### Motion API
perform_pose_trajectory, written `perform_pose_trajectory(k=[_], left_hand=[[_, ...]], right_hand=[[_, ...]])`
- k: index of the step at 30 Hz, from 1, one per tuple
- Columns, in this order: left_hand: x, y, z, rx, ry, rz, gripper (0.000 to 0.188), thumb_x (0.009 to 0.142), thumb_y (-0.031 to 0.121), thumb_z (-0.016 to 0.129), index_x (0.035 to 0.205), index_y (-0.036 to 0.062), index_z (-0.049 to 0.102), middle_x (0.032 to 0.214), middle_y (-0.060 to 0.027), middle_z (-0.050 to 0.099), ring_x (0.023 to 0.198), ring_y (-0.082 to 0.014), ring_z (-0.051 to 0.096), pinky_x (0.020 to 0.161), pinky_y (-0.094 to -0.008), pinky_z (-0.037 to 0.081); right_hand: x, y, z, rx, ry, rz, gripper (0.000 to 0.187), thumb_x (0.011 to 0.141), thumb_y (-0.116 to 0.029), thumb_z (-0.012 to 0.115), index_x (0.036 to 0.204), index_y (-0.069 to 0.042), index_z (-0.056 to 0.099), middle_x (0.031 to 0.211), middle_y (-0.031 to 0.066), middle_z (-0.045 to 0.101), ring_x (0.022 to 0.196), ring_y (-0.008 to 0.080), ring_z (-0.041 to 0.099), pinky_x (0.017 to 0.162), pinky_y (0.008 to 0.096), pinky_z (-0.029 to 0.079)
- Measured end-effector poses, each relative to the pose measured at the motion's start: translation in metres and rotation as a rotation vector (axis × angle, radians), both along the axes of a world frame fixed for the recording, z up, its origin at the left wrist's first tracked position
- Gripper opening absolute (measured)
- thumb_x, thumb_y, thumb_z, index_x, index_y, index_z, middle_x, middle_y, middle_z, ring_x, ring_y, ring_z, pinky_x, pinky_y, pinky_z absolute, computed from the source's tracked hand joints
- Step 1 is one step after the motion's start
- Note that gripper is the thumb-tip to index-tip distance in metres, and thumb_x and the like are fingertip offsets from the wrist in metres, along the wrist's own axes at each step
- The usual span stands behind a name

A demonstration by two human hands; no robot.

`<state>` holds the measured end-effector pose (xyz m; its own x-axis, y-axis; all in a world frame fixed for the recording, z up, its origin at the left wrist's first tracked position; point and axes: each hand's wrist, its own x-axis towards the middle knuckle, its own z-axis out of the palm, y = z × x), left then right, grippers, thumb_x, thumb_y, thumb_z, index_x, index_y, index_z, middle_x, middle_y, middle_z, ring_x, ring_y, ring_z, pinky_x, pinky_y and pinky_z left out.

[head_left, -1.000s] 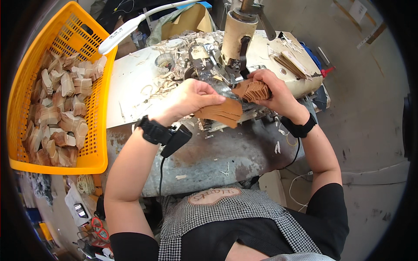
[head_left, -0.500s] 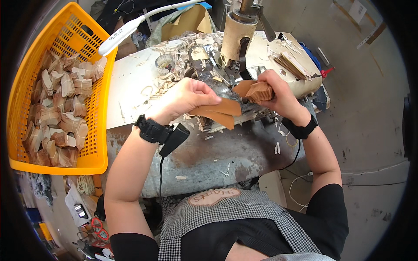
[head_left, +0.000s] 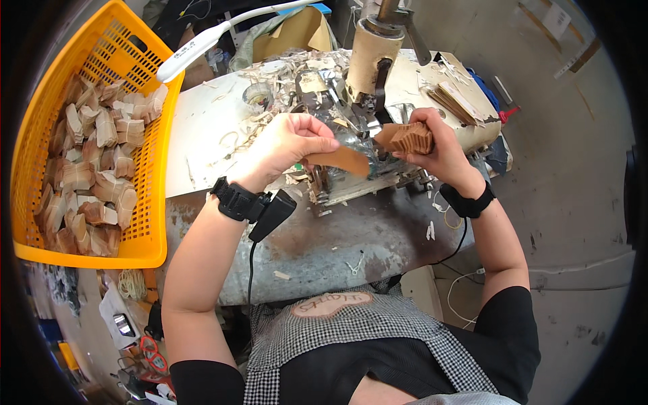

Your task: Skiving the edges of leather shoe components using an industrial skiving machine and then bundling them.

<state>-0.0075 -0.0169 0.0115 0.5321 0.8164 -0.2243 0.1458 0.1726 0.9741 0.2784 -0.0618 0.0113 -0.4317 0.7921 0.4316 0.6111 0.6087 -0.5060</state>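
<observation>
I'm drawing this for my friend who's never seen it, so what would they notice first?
Probably the big yellow basket on the left, holding many pale brown bundles. Next, in the middle, the left hand pinches a thin brown piece, while the right hand grips a stack of brown pieces. Beyond them stands a cream machine post, with pale scraps scattered to its left.

Bright overall. White tabletop at 10 o'clock glares; the back of my left hand, 11 o'clock, nearly washes out. I note slight blur on its brown strip. Yellow basket, 9 o'clock, bows; corners fall black.
</observation>
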Motion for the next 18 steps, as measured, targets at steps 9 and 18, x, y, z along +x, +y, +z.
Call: perform_pose_trajectory(k=[9,18], left_hand=[[0.03,-0.009,0.003,0.218,0.096,0.194,0.017,0.081,0.009,0.071,0.088,0.0,0.058,0.073,-0.004,0.063,0.061,-0.008,0.06,0.054,-0.0197,0.051],[0.071,-0.127,-0.036,1.047,0.235,-0.093,0.087,0.061,0.018,0.082,0.13,-0.0075,0.037,0.127,-0.0251,0.041,0.114,-0.0423,0.042,0.098,-0.0463,0.038]], right_hand=[[-0.007,0.01,0.005,0.031,-0.076,0.022,0.05,0.066,-0.003,0.079,0.107,-0.005,0.05,0.096,0.0124,0.055,0.091,0.0323,0.056,0.08,0.0365,0.046],[-0.074,-0.092,-0.034,-0.763,1.349,-0.393,0.045,0.086,-0.017,0.068,0.124,-0.007,0.045,0.099,0.0014,0.055,0.09,0.0116,0.054,0.083,0.0281,0.047]])
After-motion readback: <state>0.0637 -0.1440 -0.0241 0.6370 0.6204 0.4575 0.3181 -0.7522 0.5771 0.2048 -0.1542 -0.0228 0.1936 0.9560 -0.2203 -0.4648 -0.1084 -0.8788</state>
